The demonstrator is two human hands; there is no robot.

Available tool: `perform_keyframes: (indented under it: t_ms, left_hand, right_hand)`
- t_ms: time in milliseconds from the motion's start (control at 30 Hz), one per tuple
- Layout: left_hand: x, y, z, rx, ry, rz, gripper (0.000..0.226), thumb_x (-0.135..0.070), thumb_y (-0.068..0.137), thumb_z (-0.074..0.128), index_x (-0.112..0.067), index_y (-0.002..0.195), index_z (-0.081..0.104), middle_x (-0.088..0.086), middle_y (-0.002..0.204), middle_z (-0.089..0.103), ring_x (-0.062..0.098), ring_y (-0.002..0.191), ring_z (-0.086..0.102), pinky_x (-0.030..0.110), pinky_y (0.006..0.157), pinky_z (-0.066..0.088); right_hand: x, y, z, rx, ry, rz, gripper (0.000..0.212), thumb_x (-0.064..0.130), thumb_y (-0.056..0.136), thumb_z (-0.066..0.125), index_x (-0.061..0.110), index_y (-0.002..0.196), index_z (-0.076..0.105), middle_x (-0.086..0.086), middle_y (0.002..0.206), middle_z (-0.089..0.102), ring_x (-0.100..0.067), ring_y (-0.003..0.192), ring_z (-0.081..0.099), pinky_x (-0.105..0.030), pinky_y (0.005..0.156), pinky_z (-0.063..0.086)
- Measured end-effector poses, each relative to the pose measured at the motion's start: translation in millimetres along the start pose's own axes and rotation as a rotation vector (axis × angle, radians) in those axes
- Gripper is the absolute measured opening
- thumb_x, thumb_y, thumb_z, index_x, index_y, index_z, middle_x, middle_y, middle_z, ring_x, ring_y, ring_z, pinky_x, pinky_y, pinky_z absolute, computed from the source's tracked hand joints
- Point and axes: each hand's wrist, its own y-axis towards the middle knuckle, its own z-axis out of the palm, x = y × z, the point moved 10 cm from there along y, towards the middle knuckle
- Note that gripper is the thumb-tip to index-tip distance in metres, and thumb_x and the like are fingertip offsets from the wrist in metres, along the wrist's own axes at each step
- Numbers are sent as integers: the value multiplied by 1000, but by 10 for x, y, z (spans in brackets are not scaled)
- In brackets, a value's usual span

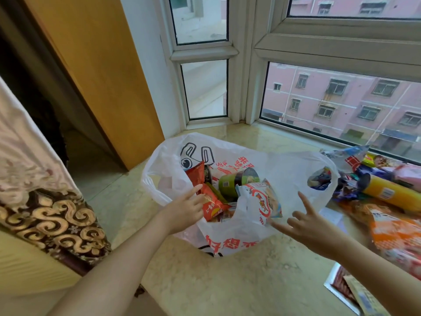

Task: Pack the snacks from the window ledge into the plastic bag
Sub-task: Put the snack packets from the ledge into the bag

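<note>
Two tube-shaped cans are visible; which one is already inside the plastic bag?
The green can, lying among red packets inside the plastic bag. The yellow can lies outside on the window ledge, to the right.

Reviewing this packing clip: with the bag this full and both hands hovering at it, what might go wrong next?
The white snack packet stands tilted at the plastic bag's near rim, held by neither the left hand nor the right hand; it may tip out. The bag's mouth sags unsupported, so it could fold shut. The yellow can beside the bag looks free to roll.
</note>
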Motion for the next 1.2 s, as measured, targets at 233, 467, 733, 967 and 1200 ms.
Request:
perform_keyframes:
  t_ms: [233, 467, 733, 967, 1200]
  left_hand:
    - [265, -395, -581, -413, -188, -93, 38, 8, 83, 46, -15, 107, 65, 0, 59, 60, 15, 48, 56, 48, 104, 35]
    - [920, -778, -985, -677, -346, -261, 43, 11, 87, 41, -13, 118, 58, 1, 74, 68, 18, 56, 64, 41, 78, 58]
    - [1081, -959, -1071, -761, -368, -343, 45, 8, 93, 37, -15, 106, 73, 0, 80, 73, 21, 61, 66, 37, 67, 59]
    - [594, -504, -951, -472, -423, -79, 62, 15, 50, 79, -19, 99, 64, -4, 60, 60, 15, 45, 53, 28, 40, 46]
    - [585, -513, -1215, -510, -275, 37, 75, -61, 97, 16, -22, 40, 46, -9, 34, 38, 12, 26, 36, 16, 37, 19]
  right_hand:
    - [-95, -178, -420, -443, -46, -34, 56, -3, 67, 57, 8, 122, 53, -6, 68, 58, -23, 50, 55, -54, 111, 14]
    - [-585, -401, -984, -672, 10, 135, 48, -9, 83, 41, 10, 126, 50, -8, 82, 64, -25, 62, 63, -50, 113, 19]
    - [-784, -634, -983, -713, -6, 184, 43, -3, 90, 35, 12, 110, 70, -7, 88, 66, -25, 65, 64, -55, 106, 33]
    - [-467, -649, -689, -653, -23, 69, 35, -3, 75, 60, 15, 104, 66, -4, 89, 64, -23, 70, 64, -50, 111, 23]
    - [-566, -852, -487, -543, -36, 68, 47, 0, 65, 73, 18, 108, 69, -4, 89, 65, -24, 73, 65, -58, 110, 17]
